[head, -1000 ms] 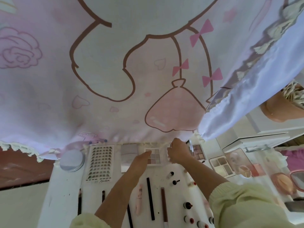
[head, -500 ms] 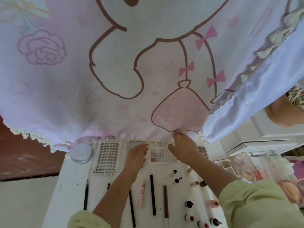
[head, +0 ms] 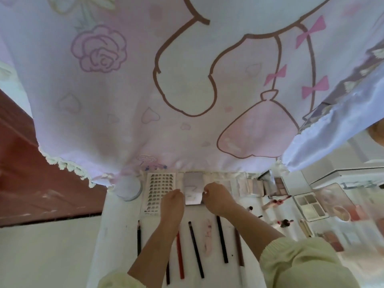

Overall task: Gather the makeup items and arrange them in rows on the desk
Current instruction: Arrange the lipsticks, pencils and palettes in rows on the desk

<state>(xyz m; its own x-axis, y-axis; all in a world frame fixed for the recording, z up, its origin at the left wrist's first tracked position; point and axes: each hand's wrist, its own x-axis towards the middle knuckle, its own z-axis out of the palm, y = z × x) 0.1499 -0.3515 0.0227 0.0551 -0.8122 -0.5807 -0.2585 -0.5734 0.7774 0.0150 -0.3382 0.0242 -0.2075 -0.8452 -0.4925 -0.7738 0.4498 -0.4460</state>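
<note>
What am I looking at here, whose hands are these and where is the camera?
No machine: a person works bare-handed, and the one picture comes from a camera on their head, looking down. On the white desk lie a row of pencils, a round compact, a card of small dark pieces and several palettes. The left hand touches the left edge of a silver case; the right hand pinches its right edge. A pink curtain hangs behind.
</note>
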